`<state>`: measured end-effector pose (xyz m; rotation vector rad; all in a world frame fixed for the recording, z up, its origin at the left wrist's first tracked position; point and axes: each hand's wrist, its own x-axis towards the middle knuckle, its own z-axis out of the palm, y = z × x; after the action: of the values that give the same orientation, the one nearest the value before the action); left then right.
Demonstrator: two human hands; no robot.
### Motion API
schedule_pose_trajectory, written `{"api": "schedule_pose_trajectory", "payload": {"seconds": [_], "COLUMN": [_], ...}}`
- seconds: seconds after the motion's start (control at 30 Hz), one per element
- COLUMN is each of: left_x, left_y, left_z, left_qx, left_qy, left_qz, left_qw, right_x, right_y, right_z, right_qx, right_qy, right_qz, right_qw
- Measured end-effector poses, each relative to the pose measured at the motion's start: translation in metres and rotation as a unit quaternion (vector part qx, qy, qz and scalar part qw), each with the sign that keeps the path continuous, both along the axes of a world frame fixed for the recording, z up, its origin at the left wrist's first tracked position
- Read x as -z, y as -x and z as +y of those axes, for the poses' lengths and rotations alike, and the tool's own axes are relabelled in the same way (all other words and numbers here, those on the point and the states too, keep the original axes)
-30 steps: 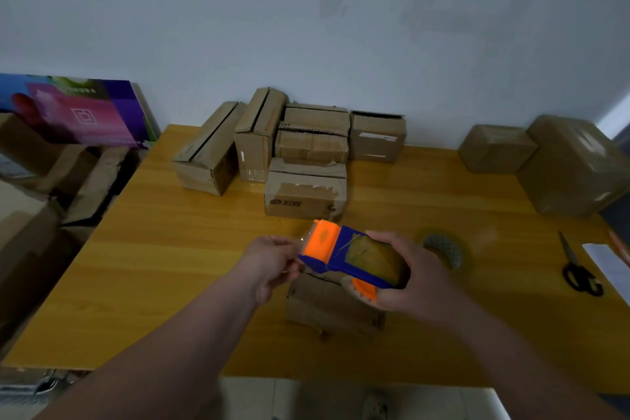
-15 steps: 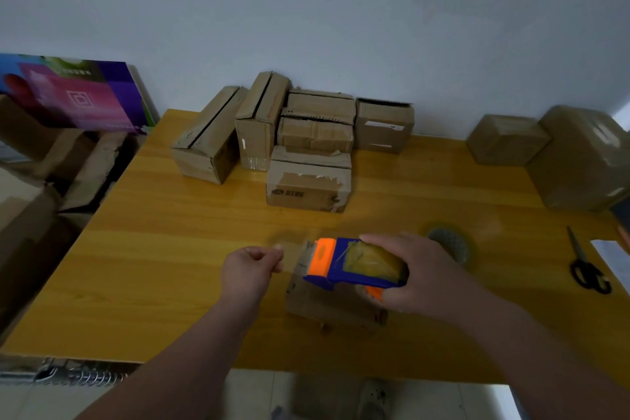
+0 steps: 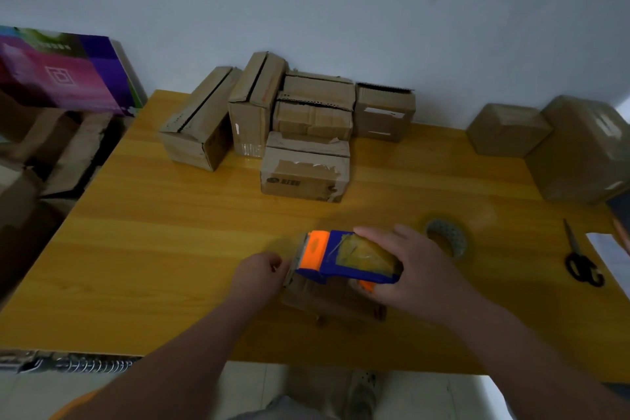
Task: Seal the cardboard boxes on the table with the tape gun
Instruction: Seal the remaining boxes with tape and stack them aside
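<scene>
Near the front edge of the yellow wooden table (image 3: 170, 232), a small brown cardboard box (image 3: 327, 300) lies flat with its long axis running left to right. The blue and orange plastic tape gun (image 3: 341, 257) rests on top of it, laid along that same axis. Its orange nose points to our left, about level with the box's left end, and its roll end points right. Our right hand (image 3: 422, 269) grasps the tape gun from above at the roll end, fingers wrapped over the clear tape. Our left hand (image 3: 259, 274) is just beside the nose at the box's left end with its fingers curled; we cannot tell whether they pinch the tape's free end or hold nothing. We judge that the coming stroke runs rightward along the box's top, away from the left hand, which is the nearer one to anchor the start. Well apart at the back stands a cluster of brown cardboard boxes (image 3: 306, 133). To the right lie a roll of clear tape (image 3: 453, 237) and black scissors (image 3: 576, 251).
</scene>
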<state>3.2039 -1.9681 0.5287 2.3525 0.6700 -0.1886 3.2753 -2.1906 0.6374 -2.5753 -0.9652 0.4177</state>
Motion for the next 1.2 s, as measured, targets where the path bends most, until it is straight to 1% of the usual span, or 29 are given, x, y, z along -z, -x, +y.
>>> {"api": "schedule_pose_trajectory", "payload": {"seconds": [0.03,0.07,0.1,0.13,0.17,0.2,0.23,0.27,0.3,0.37,0.43,0.47,0.53,0.57,0.63,0.73,0.93,1.2], "left_x": [0.000,-0.002,-0.004,-0.009,-0.015,-0.018,-0.017,-0.015,-0.013,-0.014,-0.017,-0.021,-0.028,-0.030,-0.033,-0.031,-0.020,-0.024], "left_y": [-0.001,-0.001,-0.001,0.001,0.003,0.007,0.011,0.015,0.019,0.024,0.023,0.020,0.011,0.007,-0.002,-0.008,-0.012,-0.010], "left_z": [0.001,0.002,0.003,0.001,-0.001,-0.002,-0.003,-0.005,-0.006,-0.008,-0.006,-0.006,-0.002,0.000,0.001,0.001,0.006,0.003], "left_qx": [0.006,-0.006,-0.033,-0.074,-0.097,-0.095,-0.077,-0.049,-0.016,0.031,0.052,0.074,0.125,0.151,0.201,0.256,0.284,0.284], "left_qy": [-0.010,0.001,0.048,0.155,0.286,0.399,0.466,0.492,0.499,0.487,0.446,0.403,0.279,0.228,0.180,0.142,0.042,0.026], "left_qz": [0.005,-0.013,-0.054,-0.089,-0.108,-0.110,-0.097,-0.076,-0.051,0.002,0.026,0.030,0.028,0.012,-0.027,-0.044,-0.073,-0.057], "left_qw": [1.000,1.000,0.997,0.981,0.947,0.906,0.876,0.866,0.865,0.873,0.893,0.912,0.952,0.962,0.963,0.955,0.955,0.957], "right_x": [0.000,-0.001,-0.001,-0.001,0.000,0.001,0.002,0.003,0.002,0.002,0.002,0.002,0.002,0.001,0.000,-0.001,-0.003,-0.003], "right_y": [0.000,0.000,-0.001,0.000,0.000,-0.001,-0.001,-0.001,0.000,0.000,0.000,0.000,0.000,0.001,0.002,0.004,0.006,0.003], "right_z": [0.000,0.000,-0.001,-0.001,-0.002,-0.002,-0.003,-0.004,-0.003,-0.001,0.002,0.002,0.002,0.002,0.000,-0.001,0.000,-0.004], "right_qx": [-0.001,-0.001,-0.001,0.001,0.002,0.004,0.007,0.010,0.011,0.002,-0.004,-0.005,-0.003,-0.002,0.003,0.006,0.008,0.000], "right_qy": [-0.001,-0.002,-0.003,-0.002,0.001,0.004,0.004,0.003,0.001,0.004,0.015,0.017,0.013,0.011,0.006,0.004,0.003,0.011], "right_qz": [0.000,-0.001,-0.001,-0.001,0.001,0.002,0.002,0.000,-0.003,-0.012,-0.018,-0.017,-0.014,-0.012,-0.005,-0.006,-0.009,0.001], "right_qw": [1.000,1.000,1.000,1.000,1.000,1.000,1.000,1.000,1.000,1.000,1.000,1.000,1.000,1.000,1.000,1.000,1.000,1.000]}}
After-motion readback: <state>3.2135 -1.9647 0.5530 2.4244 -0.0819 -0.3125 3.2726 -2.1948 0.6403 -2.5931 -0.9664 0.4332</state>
